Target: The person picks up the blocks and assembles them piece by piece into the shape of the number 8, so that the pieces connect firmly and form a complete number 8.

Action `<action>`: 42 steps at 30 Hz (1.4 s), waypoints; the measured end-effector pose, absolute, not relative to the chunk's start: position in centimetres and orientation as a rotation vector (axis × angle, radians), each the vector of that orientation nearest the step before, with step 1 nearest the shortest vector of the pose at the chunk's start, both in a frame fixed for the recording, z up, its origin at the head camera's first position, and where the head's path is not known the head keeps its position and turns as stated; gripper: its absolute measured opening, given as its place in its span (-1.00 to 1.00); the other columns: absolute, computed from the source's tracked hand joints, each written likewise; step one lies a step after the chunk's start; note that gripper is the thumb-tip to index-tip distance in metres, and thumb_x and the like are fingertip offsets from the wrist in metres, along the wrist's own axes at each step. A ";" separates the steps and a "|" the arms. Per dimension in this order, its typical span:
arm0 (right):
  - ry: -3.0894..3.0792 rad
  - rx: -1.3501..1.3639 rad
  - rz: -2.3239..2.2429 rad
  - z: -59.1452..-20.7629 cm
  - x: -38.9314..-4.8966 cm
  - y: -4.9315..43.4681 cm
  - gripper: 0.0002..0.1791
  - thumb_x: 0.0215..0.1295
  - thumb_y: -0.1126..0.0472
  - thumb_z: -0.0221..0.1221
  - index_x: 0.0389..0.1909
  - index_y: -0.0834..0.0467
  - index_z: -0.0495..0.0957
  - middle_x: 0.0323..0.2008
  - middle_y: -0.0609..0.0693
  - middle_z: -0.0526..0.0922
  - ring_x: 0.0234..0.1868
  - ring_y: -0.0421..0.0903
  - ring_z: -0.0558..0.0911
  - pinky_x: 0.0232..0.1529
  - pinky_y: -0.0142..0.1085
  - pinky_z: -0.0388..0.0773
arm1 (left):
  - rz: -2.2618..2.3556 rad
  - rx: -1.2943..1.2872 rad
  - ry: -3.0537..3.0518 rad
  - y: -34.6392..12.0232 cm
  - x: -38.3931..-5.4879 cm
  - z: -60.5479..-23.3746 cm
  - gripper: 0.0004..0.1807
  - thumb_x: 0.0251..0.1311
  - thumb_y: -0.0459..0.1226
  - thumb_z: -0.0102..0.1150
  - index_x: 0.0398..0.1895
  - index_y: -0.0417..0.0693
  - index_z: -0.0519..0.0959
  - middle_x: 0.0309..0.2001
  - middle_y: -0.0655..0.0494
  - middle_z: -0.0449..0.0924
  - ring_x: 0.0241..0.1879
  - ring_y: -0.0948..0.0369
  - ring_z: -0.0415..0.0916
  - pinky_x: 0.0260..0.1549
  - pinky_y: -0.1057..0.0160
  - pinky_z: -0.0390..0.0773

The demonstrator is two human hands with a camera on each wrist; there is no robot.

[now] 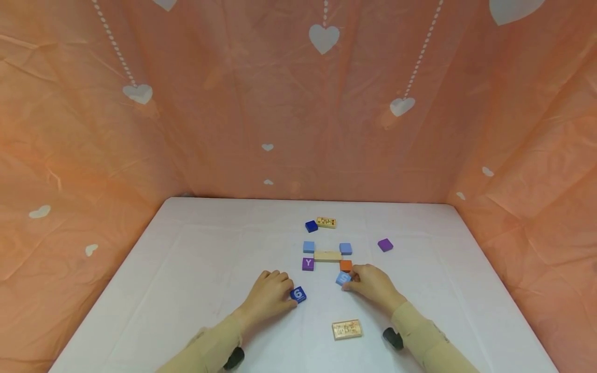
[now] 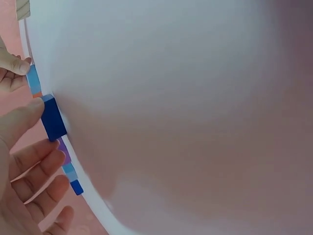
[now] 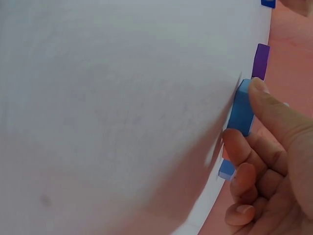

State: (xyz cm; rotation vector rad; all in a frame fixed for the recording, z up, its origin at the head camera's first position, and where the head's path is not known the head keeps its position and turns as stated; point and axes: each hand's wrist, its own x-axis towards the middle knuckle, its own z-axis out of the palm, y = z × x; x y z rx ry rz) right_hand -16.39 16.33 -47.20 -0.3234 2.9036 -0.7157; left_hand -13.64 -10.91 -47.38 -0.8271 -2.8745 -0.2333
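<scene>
My left hand (image 1: 270, 294) pinches a dark blue block (image 1: 298, 295) marked with a white 6, thumb at one end and a fingertip at the other. Its other fingers curl loosely in the left wrist view. Between thumb and forefinger of my right hand (image 1: 374, 284) is a light blue block (image 3: 241, 108) with a pale marking on top. That block sits just in front of an orange block (image 1: 345, 266). Left of the orange one lies a purple block (image 1: 308, 264) with a white Y. A plain wooden block (image 1: 328, 256) lies between two light blue blocks (image 1: 309, 247) and these front blocks.
Farther back, a dark blue block (image 1: 311, 226) touches a patterned wooden block (image 1: 326, 223). A purple block (image 1: 385, 245) lies alone at the right. Nearer me, another patterned wooden block (image 1: 347, 329) rests on the white table (image 1: 186, 259). Orange cloth (image 1: 280, 114) hangs around the table.
</scene>
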 end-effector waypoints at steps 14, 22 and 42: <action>2.880 -0.310 -0.734 -47.3 -16.5 16.5 -0.76 0.00 0.00 0.34 -0.47 0.05 0.55 -0.65 -0.14 0.41 -0.54 -0.21 0.37 -0.47 -0.41 0.30 | -0.311 -0.741 -2.965 -8.0 -16.3 -47.3 -0.73 -0.05 0.00 0.34 -0.46 0.04 0.58 -0.55 0.29 0.39 -0.48 0.31 0.25 -0.28 0.24 0.30; 2.878 -0.292 -0.717 -47.2 -16.5 16.4 -0.75 0.00 -0.01 0.34 -0.43 0.06 0.57 -0.63 -0.15 0.44 -0.53 -0.21 0.39 -0.44 -0.41 0.34 | -0.299 -0.735 -2.963 -6.8 -16.9 -47.2 -0.72 -0.05 0.01 0.33 -0.55 0.05 0.54 -0.53 0.27 0.46 -0.48 0.31 0.30 -0.24 0.22 0.35; 2.907 -0.287 -0.694 -47.4 -16.4 16.4 -0.74 0.02 -0.04 0.33 -0.41 0.04 0.58 -0.64 -0.14 0.41 -0.52 -0.20 0.38 -0.43 -0.37 0.32 | -0.274 -0.715 -2.918 -6.3 -17.1 -47.3 -0.69 -0.09 0.02 0.36 -0.43 0.01 0.61 -0.54 0.25 0.48 -0.50 0.30 0.33 -0.35 0.26 0.31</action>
